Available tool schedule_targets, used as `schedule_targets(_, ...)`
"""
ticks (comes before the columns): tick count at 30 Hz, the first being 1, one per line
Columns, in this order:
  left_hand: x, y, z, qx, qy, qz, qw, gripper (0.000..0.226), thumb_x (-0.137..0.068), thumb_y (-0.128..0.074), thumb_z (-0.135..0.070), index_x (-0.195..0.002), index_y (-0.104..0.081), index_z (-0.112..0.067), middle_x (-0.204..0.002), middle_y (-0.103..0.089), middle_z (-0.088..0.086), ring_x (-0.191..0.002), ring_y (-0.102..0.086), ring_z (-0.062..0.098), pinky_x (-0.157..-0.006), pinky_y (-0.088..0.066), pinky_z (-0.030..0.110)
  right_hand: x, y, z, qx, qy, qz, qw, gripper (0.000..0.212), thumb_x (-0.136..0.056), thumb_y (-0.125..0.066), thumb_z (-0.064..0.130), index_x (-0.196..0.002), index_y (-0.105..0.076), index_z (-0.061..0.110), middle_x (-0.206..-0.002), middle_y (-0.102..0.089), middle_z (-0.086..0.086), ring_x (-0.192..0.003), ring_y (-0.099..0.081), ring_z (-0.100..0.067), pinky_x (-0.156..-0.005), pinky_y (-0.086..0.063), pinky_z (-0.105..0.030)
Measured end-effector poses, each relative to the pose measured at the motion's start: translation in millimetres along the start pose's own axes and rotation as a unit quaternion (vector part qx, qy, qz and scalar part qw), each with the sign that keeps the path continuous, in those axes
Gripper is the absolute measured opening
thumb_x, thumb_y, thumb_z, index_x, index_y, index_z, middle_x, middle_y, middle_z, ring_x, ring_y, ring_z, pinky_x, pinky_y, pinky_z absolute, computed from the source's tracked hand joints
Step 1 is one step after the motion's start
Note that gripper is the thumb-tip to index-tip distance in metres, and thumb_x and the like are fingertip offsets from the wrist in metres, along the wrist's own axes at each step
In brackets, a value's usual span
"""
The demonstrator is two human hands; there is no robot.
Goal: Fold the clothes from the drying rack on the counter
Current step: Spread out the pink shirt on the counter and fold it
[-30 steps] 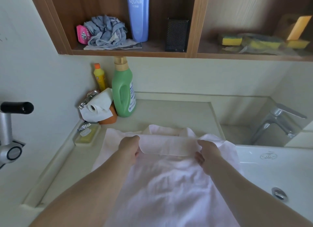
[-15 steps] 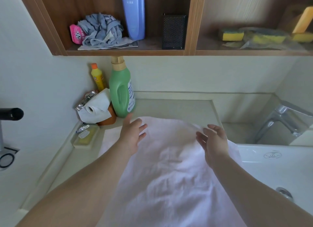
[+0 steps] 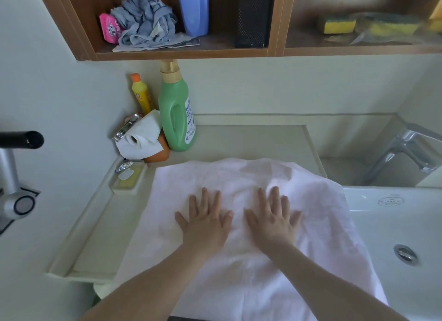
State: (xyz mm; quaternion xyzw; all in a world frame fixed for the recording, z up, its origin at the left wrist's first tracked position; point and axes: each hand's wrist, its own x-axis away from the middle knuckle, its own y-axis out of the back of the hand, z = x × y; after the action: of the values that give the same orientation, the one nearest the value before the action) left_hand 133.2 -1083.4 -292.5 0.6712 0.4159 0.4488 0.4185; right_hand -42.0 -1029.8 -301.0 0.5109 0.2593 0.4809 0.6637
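A pale pink-white garment (image 3: 251, 177) lies spread on the beige counter (image 3: 251, 138), its right side draped over the sink's rim and its near end hanging off the front edge. My left hand (image 3: 205, 221) presses flat on the cloth with fingers straight and spread. My right hand (image 3: 272, 219) lies flat beside it, a little to the right, fingers also spread. Both palms rest near the middle of the fabric. No drying rack is in view.
A green detergent bottle (image 3: 177, 110), a yellow bottle (image 3: 141, 94), a paper roll (image 3: 141, 138) and a soap dish (image 3: 129, 180) crowd the counter's back left. White sink (image 3: 394, 227) and chrome tap (image 3: 406, 150) at right. Wooden shelf (image 3: 181, 53) overhead.
The far part of the garment has been folded over and laid down. Both hands let go of it, drew back toward me and now press flat on the cloth.
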Motion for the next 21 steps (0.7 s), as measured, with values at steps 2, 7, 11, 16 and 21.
schedule_targets(2, 2.7, -6.8, 27.7, -0.053, 0.007, -0.002, 0.999, 0.071, -0.096, -0.005, -0.072, -0.158, 0.016, -0.045, -0.165, 0.030, -0.010, -0.154, 0.026, 0.022, -0.115, 0.014, 0.069, -0.8, -3.7, -9.9, 0.038, 0.016, -0.007, 0.999, 0.073, -0.093, -0.006, 0.077, -0.157, 0.013, 0.046, -0.170, 0.015, 0.001, -0.156, 0.007, -0.029, -0.120, 0.006, -0.063)
schedule_targets(7, -7.8, -2.1, 52.7, -0.053, 0.070, -0.019, 0.996, 0.075, -0.092, -0.003, -0.077, -0.158, 0.014, -0.046, -0.167, 0.026, -0.009, -0.155, 0.023, 0.027, -0.114, 0.013, 0.071, -10.9, -4.4, -6.2, 0.077, 0.012, -0.003, 0.997, 0.073, -0.091, -0.005, 0.076, -0.155, 0.014, 0.048, -0.170, 0.004, -0.007, -0.156, 0.004, -0.035, -0.119, 0.005, -0.064)
schedule_targets(11, -17.5, 0.4, 59.1, -0.040, 0.101, -0.020, 0.994, 0.077, -0.091, -0.005, -0.079, -0.158, 0.013, -0.047, -0.168, 0.023, -0.007, -0.155, 0.020, 0.027, -0.116, 0.008, 0.072, -25.8, -3.6, -6.4, 0.087, 0.028, 0.025, 0.995, 0.075, -0.088, -0.004, 0.081, -0.154, 0.012, 0.051, -0.170, 0.005, -0.009, -0.156, 0.008, -0.036, -0.118, 0.008, -0.065)
schedule_targets(16, -35.1, 16.7, 60.7, -0.033, 0.152, 0.024, 0.988, 0.075, -0.094, -0.009, -0.074, -0.158, 0.015, -0.044, -0.167, 0.028, -0.004, -0.155, 0.022, 0.030, -0.115, 0.006, 0.073, -55.5, 18.2, -16.7, -0.012, 0.111, 0.060, 0.992, 0.086, -0.076, -0.003, 0.083, -0.152, -0.030, 0.052, -0.169, -0.015, 0.004, -0.157, -0.006, -0.025, -0.123, -0.001, -0.056)
schedule_targets(21, -34.5, 12.1, -18.5, -0.010, 0.043, -0.079, 0.996, 0.065, -0.104, -0.021, -0.050, -0.161, 0.005, -0.037, -0.168, 0.025, -0.002, -0.155, 0.020, 0.032, -0.116, 0.006, 0.073, -49.1, 24.7, -45.6, 0.058, 0.080, -0.028, 0.995, 0.063, -0.096, -0.014, 0.063, -0.153, -0.034, 0.043, -0.170, -0.014, 0.004, -0.157, 0.000, -0.024, -0.123, 0.002, -0.059)
